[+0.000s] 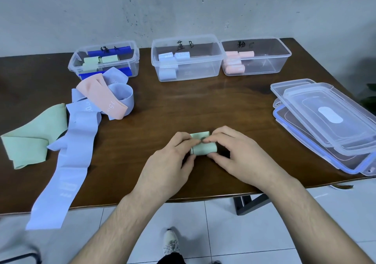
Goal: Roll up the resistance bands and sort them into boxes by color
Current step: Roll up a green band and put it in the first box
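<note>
A rolled green band [203,146] sits on the brown table [203,105] near its front edge. My left hand [171,160] and my right hand [234,153] pinch it from either side, fingertips meeting on top of the roll. Loose bands lie at the left: a green one [30,141], a long blue one [69,158] hanging over the table edge, and a pink one [103,99] on a blue loop. At the back stand three clear boxes: the left box [73,64] holds green rolls, the middle box [203,66] blue rolls, the right box [270,60] pink rolls.
Stacked clear lids [329,121] lie at the table's right edge. A grey wall rises behind the boxes. White floor tiles and my shoe [171,243] show below the table's front edge.
</note>
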The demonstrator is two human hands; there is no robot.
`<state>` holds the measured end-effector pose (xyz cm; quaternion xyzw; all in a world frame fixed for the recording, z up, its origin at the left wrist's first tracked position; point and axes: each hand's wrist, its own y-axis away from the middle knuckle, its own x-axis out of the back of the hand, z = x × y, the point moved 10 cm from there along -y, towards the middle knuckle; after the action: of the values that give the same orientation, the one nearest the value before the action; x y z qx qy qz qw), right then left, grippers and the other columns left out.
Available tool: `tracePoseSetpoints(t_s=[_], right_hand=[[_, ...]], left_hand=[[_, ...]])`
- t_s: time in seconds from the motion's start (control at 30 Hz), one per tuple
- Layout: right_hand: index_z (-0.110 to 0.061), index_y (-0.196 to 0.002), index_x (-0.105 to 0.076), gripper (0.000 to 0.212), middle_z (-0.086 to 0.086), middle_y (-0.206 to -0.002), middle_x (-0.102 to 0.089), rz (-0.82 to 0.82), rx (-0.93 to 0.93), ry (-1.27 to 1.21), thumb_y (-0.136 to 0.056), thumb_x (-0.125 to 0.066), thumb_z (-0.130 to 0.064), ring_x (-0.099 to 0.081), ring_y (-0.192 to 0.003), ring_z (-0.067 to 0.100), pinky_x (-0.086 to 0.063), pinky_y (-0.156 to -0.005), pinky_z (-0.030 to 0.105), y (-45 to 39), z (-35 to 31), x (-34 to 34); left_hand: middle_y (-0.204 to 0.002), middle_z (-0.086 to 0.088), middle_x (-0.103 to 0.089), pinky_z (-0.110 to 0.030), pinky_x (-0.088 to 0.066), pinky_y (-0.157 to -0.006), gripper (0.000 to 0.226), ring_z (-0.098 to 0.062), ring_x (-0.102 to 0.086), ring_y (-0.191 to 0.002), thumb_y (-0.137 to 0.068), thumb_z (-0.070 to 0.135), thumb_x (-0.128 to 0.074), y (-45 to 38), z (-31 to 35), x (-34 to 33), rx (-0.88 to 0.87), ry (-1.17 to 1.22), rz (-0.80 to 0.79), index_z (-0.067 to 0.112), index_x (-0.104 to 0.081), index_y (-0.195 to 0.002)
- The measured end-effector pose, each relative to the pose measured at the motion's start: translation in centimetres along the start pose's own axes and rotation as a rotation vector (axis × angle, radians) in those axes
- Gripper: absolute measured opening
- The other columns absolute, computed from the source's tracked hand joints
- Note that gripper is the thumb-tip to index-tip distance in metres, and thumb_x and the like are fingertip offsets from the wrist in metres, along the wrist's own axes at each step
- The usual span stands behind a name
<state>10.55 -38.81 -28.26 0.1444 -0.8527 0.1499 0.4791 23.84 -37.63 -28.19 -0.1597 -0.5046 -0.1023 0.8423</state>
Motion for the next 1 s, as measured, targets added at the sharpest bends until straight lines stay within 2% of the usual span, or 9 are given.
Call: tracePoseSetpoints(t_s=[0.17, 0.4, 0.53, 0.67, 0.87, 1.0], right_hand=[[-0.033, -0.132, -0.059, 0.036, -0.021, -0.122, -0.051, -0.046, -0.015, 0.025, -0.096, -0.061, -0.035, -0.051, -0.11, 0.004, -0.049, -0.094, 0.026, -0.6, 0.2, -0.2], [-0.036, -0.136, -0.056, 0.041, -0.022, -0.12, -0.045, 0.003, 0.007, 0.053, -0.095, -0.062, -0.037, -0.048, -0.106, 0.005, -0.048, -0.088, 0.022, -0.5, 0.0, 0.1], [-0.036, -0.128, -0.058, 0.037, -0.021, -0.12, -0.048, 0.02, 0.017, 0.042, -0.093, -0.067, -0.032, -0.05, -0.107, 0.004, -0.048, -0.089, 0.023, -0.7, -0.2, 0.1], [-0.033, -0.129, -0.06, 0.033, -0.02, -0.12, -0.051, 0.005, 0.002, 0.036, -0.096, -0.063, -0.032, -0.05, -0.107, 0.004, -0.047, -0.091, 0.022, -1.1, 0.0, 0.1], [-0.035, -0.131, -0.059, 0.033, -0.021, -0.12, -0.044, -0.006, 0.008, 0.088, -0.098, -0.059, -0.036, -0.043, -0.105, 0.004, -0.039, -0.084, 0.014, -1.6, 0.2, 0.2], [-0.035, -0.136, -0.057, 0.037, -0.02, -0.12, -0.042, 0.011, 0.006, 0.099, -0.099, -0.057, -0.037, -0.042, -0.104, 0.004, -0.04, -0.087, 0.018, -1.5, 0.3, 0.3]], left_hand=[[-0.126, 0.021, -0.049, -0.023, -0.053, -0.059, 0.032, -0.011, -0.056, -0.063, -0.093, 0.031, -0.064, 0.0, 0.0, 0.3, -0.025, -0.001, 0.011, 0.034, -0.061, -0.124], [-0.125, 0.022, -0.053, -0.014, -0.049, -0.068, 0.031, -0.006, -0.055, -0.077, -0.097, 0.033, -0.058, -1.2, -0.4, 0.5, -0.005, 0.009, 0.005, 0.033, -0.062, -0.127], [-0.123, 0.024, -0.049, -0.025, -0.055, -0.074, 0.033, -0.008, -0.059, -0.085, -0.098, 0.034, -0.056, -1.6, -0.8, 0.3, 0.016, 0.053, -0.029, 0.034, -0.059, -0.131], [-0.12, 0.023, -0.039, -0.017, -0.051, -0.067, 0.037, -0.007, -0.058, -0.075, -0.098, 0.032, -0.057, -1.6, -0.9, 0.2, 0.038, 0.068, -0.016, 0.033, -0.057, -0.134], [-0.121, 0.021, -0.048, -0.017, -0.051, -0.063, 0.031, -0.008, -0.054, -0.069, -0.094, 0.031, -0.063, -1.1, -0.4, 0.7, -0.02, 0.053, 0.043, 0.031, -0.061, -0.125], [-0.123, 0.021, -0.05, -0.017, -0.052, -0.068, 0.03, -0.007, -0.056, -0.077, -0.096, 0.031, -0.06, -1.9, -0.6, 0.7, -0.009, 0.039, 0.026, 0.031, -0.061, -0.126]])
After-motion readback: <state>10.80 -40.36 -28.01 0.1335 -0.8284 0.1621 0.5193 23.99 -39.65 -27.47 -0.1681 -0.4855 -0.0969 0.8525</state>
